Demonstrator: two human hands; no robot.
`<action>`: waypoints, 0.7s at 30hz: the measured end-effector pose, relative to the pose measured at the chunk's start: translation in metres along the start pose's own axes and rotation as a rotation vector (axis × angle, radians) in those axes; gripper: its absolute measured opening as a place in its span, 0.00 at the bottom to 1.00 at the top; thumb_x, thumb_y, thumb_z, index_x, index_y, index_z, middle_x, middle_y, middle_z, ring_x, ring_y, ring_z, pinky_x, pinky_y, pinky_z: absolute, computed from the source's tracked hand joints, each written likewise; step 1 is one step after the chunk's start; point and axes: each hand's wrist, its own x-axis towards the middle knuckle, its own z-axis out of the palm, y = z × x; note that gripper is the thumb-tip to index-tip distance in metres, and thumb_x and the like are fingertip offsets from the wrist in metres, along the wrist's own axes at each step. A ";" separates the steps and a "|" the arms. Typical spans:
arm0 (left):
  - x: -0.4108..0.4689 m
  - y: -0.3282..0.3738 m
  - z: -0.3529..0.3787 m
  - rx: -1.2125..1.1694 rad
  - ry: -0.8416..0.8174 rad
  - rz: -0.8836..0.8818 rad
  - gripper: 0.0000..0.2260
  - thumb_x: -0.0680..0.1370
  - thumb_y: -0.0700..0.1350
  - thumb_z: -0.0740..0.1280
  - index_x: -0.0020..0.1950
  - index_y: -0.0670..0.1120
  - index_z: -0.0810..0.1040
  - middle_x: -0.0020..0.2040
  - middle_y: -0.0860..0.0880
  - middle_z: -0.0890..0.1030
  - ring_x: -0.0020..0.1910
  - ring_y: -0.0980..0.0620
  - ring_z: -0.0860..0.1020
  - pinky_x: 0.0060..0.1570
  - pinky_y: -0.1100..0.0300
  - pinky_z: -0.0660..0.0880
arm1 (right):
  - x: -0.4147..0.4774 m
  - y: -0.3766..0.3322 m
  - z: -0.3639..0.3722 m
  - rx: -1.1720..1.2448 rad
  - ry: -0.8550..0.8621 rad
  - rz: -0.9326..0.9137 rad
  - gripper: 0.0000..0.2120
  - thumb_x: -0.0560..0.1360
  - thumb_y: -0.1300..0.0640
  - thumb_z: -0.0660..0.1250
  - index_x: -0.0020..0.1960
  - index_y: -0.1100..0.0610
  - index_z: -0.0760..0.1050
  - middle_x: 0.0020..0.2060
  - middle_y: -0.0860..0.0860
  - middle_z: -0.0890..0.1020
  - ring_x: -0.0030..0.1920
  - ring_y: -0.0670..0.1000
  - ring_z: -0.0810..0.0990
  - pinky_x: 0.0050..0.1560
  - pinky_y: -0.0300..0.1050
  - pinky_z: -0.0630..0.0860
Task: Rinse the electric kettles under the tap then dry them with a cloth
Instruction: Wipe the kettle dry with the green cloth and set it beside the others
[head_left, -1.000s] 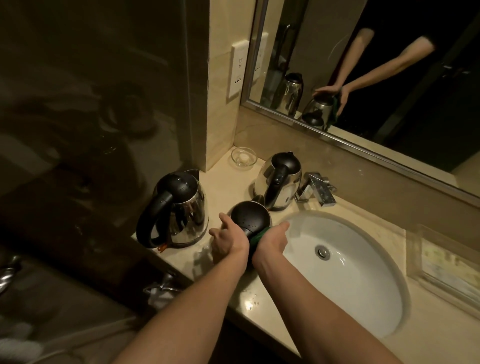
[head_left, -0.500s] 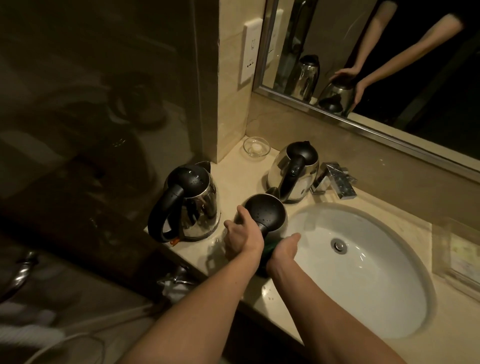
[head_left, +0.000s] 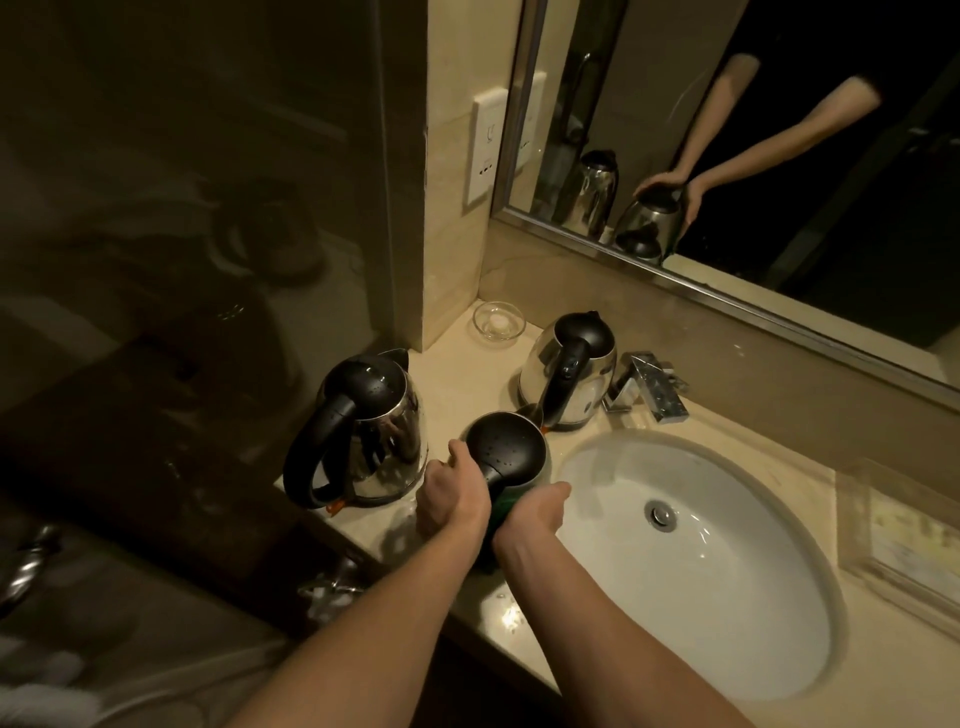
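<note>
Three steel electric kettles with black lids stand on the beige counter (head_left: 467, 379). The middle kettle (head_left: 506, 447) sits at the sink's left rim, its lid dotted with drops. My left hand (head_left: 452, 493) grips its left side. My right hand (head_left: 535, 512) presses a green cloth (head_left: 506, 506) against its right side near the handle. A larger kettle (head_left: 363, 431) stands to the left near the counter's edge. A third kettle (head_left: 569, 371) stands behind, beside the tap (head_left: 649, 387). The tap shows no running water.
The white oval sink (head_left: 727, 597) fills the counter's right half. A small glass dish (head_left: 498, 321) sits in the back corner. A wall socket (head_left: 485, 145) is above it, a mirror (head_left: 753, 156) behind, and a clear tray (head_left: 904, 540) at far right.
Both hands stay on the middle kettle; the right hand has shifted slightly along its side with the cloth. The camera view has moved a little.
</note>
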 end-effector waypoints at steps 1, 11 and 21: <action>-0.001 -0.001 0.000 0.011 0.004 0.013 0.29 0.82 0.62 0.51 0.65 0.42 0.78 0.61 0.40 0.79 0.59 0.38 0.77 0.59 0.49 0.71 | 0.003 0.002 0.001 0.003 0.003 -0.009 0.31 0.80 0.36 0.49 0.70 0.58 0.69 0.53 0.58 0.73 0.63 0.62 0.72 0.65 0.59 0.68; 0.004 -0.005 0.003 0.107 0.012 0.059 0.25 0.82 0.60 0.56 0.68 0.43 0.75 0.63 0.40 0.78 0.61 0.39 0.77 0.55 0.51 0.69 | 0.022 0.011 0.000 0.013 0.027 0.030 0.29 0.80 0.39 0.49 0.71 0.58 0.68 0.59 0.60 0.76 0.61 0.61 0.73 0.66 0.60 0.70; 0.017 -0.007 0.001 0.204 0.002 0.109 0.29 0.81 0.65 0.53 0.65 0.44 0.78 0.61 0.41 0.80 0.59 0.39 0.79 0.58 0.48 0.74 | 0.018 -0.001 0.001 0.003 0.004 0.009 0.29 0.78 0.40 0.49 0.67 0.58 0.71 0.56 0.61 0.76 0.57 0.61 0.74 0.66 0.61 0.71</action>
